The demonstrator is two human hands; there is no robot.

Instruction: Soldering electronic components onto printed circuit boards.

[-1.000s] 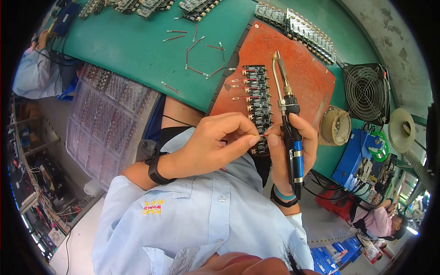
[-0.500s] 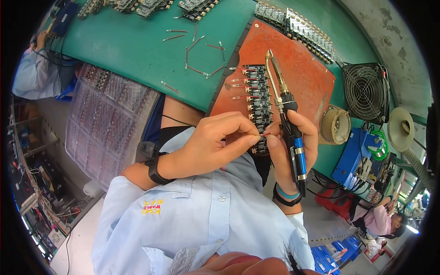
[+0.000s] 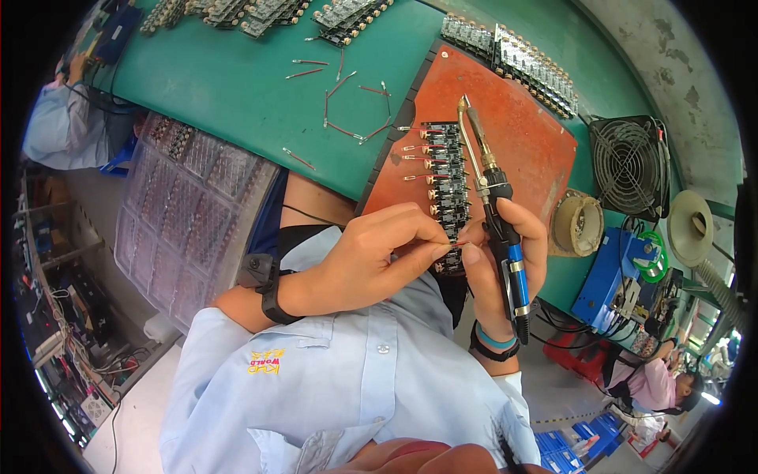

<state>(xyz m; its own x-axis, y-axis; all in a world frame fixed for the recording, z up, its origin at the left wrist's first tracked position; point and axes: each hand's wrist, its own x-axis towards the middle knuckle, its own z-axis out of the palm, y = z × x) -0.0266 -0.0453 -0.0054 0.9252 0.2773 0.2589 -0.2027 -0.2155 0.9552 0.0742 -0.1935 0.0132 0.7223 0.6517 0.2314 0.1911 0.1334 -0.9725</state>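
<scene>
Thumb and forefinger of my left hand (image 3: pixel 387 246) pinch one end of a short red wire (image 3: pixel 459 243). My right hand (image 3: pixel 509 265) pinches the wire's other end between thumb and forefinger. Held against that same palm is a soldering iron (image 3: pixel 512 261) with a blue-and-black handle and a thin brass feed tube. Its tip points away from me, above an orange-red board (image 3: pixel 517 134). Under my fingertips runs a row of small black circuit boards (image 3: pixel 448 182) with brass round parts. Several red wires stick out leftward from the row's far part. My fingers cover some of its near end.
Loose red wires (image 3: pixel 343 130) lie on the green table (image 3: pixel 237 79). Stacked circuit boards line its far edge. At right stand a round holder (image 3: pixel 578 221), a fan (image 3: pixel 629 166), a blue machine (image 3: pixel 608 272) and a funnel-shaped hose end (image 3: pixel 689 225). A compartmented plastic tray (image 3: pixel 189 213) sits at left.
The whole view has shifted slightly. Both hands keep their pinch on the red wire, which shows a little more between the fingertips. The soldering iron stays in my right hand.
</scene>
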